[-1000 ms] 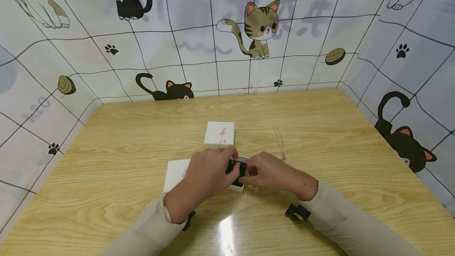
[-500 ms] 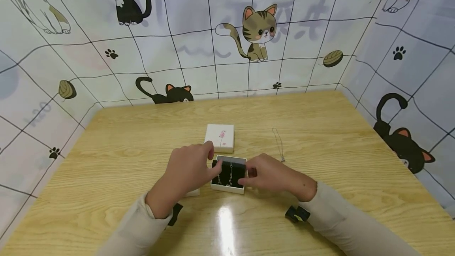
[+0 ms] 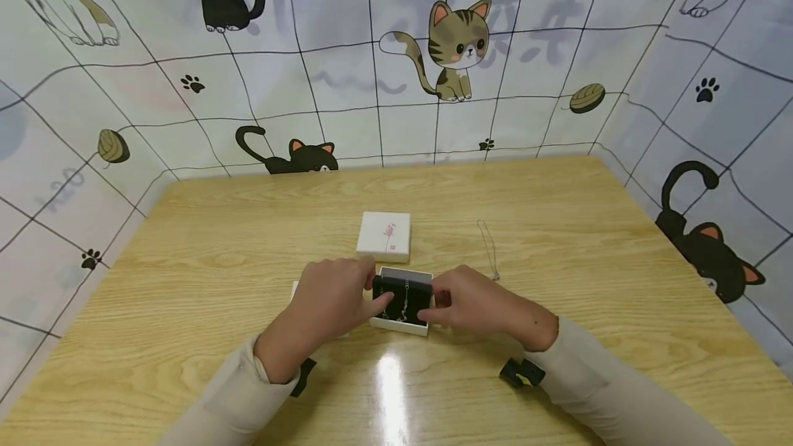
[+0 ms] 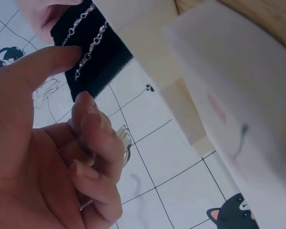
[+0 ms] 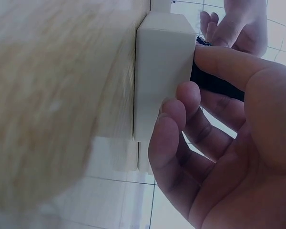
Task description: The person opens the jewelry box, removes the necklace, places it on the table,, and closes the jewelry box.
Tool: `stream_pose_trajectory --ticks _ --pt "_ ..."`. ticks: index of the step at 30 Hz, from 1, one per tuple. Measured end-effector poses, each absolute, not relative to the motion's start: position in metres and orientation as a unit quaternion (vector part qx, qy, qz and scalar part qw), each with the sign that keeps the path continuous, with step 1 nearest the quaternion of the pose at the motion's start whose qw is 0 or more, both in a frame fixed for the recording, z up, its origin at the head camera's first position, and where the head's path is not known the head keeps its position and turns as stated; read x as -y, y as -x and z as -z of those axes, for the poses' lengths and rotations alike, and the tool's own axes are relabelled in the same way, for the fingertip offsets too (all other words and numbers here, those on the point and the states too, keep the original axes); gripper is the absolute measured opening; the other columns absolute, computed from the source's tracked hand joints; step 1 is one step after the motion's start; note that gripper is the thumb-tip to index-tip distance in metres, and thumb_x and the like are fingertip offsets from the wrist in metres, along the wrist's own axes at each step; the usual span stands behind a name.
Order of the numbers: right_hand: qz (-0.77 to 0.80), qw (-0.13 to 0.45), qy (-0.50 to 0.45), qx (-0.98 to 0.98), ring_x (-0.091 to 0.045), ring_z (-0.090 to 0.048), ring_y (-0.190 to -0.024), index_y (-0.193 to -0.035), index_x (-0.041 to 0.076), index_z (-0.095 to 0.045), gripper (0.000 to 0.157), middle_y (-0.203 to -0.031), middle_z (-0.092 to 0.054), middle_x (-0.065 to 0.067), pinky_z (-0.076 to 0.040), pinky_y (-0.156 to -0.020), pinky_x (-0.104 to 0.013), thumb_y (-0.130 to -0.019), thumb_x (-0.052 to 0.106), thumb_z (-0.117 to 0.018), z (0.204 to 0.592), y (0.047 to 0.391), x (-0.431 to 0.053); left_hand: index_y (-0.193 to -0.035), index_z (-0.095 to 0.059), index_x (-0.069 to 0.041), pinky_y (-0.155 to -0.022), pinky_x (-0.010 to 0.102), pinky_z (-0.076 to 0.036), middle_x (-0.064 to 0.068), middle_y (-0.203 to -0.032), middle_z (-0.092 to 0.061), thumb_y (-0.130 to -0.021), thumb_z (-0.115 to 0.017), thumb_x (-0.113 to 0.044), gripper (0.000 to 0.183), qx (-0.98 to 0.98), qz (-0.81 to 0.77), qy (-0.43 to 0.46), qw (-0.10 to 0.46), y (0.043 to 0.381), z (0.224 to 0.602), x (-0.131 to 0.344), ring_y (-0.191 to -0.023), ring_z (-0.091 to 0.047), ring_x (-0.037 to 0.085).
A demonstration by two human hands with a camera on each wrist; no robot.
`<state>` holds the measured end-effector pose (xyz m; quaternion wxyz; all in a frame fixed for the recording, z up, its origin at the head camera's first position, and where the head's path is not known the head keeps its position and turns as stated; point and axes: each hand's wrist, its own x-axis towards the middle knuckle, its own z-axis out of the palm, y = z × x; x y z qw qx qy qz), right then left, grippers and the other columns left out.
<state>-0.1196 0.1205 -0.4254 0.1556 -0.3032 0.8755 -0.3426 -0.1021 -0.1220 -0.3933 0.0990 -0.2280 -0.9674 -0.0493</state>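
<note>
A small open white box [image 3: 400,328] sits mid-table. In it is a black pad [image 3: 418,305], its far edge at the rim. A silver chain [image 3: 405,301] with small clear stones lies over the pad; the left wrist view shows two strands of this chain [image 4: 93,45]. My right hand [image 3: 473,299] pinches the pad's right side, its other fingers curled beside the box wall. My left hand [image 3: 331,301] has its thumb on the pad's face and its index finger at the far left corner, seemingly pinching it. The left hand covers part of the chain.
Behind the open box stands a white box or lid [image 3: 384,234] with a pink flower print. Another white piece [image 4: 248,95] with a similar print is mostly behind my left hand. To the right lies a thin necklace [image 3: 488,246]. Cat-patterned cloth [image 3: 347,88] borders the table.
My left hand moves left from over the box, uncovering much of the pad and chain, then its fingers settle at the pad's left edge. The right hand stays at the pad's right side.
</note>
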Motion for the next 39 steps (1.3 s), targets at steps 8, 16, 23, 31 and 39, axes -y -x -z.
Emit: stream_pose_trajectory --ticks 8,16,23,31,39 --pt "0.377 0.185 0.294 -0.859 -0.004 -0.054 -0.049 -0.094 0.012 -0.070 0.017 -0.062 -0.062 0.006 -0.045 -0.047 -0.023 -0.091 0.029 -0.074 0.4242 0.1201 -0.1205 -0.073 -0.062 -0.020 -0.038 0.025 -0.027 -0.012 -0.052 -0.048 -0.078 -0.080 -0.052 0.037 0.964 0.061 0.239 0.101 0.1019 0.3928 0.1203 -0.042 -0.037 0.006" --pt "0.386 0.190 0.302 -0.851 -0.005 -0.057 -0.050 -0.097 0.012 -0.071 0.018 -0.064 -0.067 0.001 -0.046 -0.049 -0.023 -0.092 0.029 -0.073 0.4232 0.1214 -0.1193 -0.073 -0.059 -0.018 -0.040 0.025 -0.026 -0.010 -0.053 -0.046 -0.080 -0.079 -0.040 0.031 0.962 0.075 0.244 0.093 0.1003 0.3906 0.1200 -0.045 -0.035 0.006" --pt "0.388 0.191 0.301 -0.850 -0.004 -0.055 -0.050 -0.096 0.011 -0.072 0.018 -0.065 -0.066 0.004 -0.046 -0.049 -0.023 -0.092 0.028 -0.073 0.4235 0.1213 -0.1196 -0.070 -0.054 -0.020 -0.040 0.025 -0.025 -0.010 -0.053 -0.044 -0.082 -0.077 -0.037 0.031 0.963 0.074 0.242 0.098 0.0999 0.3907 0.1195 -0.046 -0.033 0.006" --pt "0.380 0.183 0.306 -0.854 -0.002 -0.051 -0.050 -0.094 0.010 -0.071 0.017 -0.064 -0.062 0.006 -0.045 -0.049 -0.021 -0.092 0.026 -0.073 0.4228 0.1210 -0.1186 -0.066 -0.052 -0.021 -0.041 0.024 -0.025 -0.011 -0.052 -0.043 -0.081 -0.076 -0.033 0.031 0.961 0.072 0.244 0.112 0.0992 0.3900 0.1193 -0.046 -0.032 0.005" --pt "0.379 0.189 0.300 -0.855 -0.002 -0.052 -0.051 -0.096 0.009 -0.072 0.017 -0.066 -0.065 0.004 -0.045 -0.050 -0.022 -0.092 0.025 -0.073 0.4214 0.1202 -0.1175 -0.063 -0.049 -0.021 -0.041 0.024 -0.025 -0.011 -0.051 -0.042 -0.080 -0.076 -0.029 0.033 0.960 0.075 0.244 0.115 0.0983 0.3903 0.1191 -0.046 -0.032 0.005"
